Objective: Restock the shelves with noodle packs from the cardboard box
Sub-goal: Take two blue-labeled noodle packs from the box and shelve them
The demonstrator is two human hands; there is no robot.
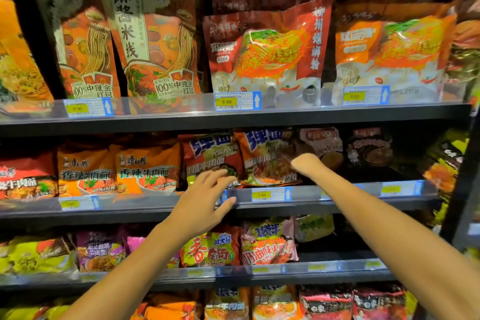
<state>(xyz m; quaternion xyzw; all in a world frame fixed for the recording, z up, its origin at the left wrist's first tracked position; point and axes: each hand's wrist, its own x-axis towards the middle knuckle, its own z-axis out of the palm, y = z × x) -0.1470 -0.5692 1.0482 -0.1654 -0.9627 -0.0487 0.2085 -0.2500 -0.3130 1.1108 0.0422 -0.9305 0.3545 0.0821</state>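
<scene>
Left hand: the left hand (205, 200) is raised to the second shelf (306, 205), fingers spread and nearly straight, gripping nothing; its fingertips lie against the lower front of a red-and-blue noodle pack (210, 156).
Right hand: the right hand (305, 163) reaches deeper into the same shelf, just right of the left hand; only its wrist and heel show, the fingers are hidden behind a second red-and-blue pack (265, 156), so its hold cannot be told.
Second shelf, left of the hands: two orange beef-noodle packs (117, 171) stand side by side, a red pack at the far edge.
Second shelf, right of the hands: dark packs (368, 148) sit further back in shadow.
Shelf above the hands: large upright pouches (265, 49) in red and orange, behind a clear rail with yellow price tags (226, 102).
Shelf below the hands: yellow, purple and pink packs (267, 241) in a row.
Cardboard box: out of view.
</scene>
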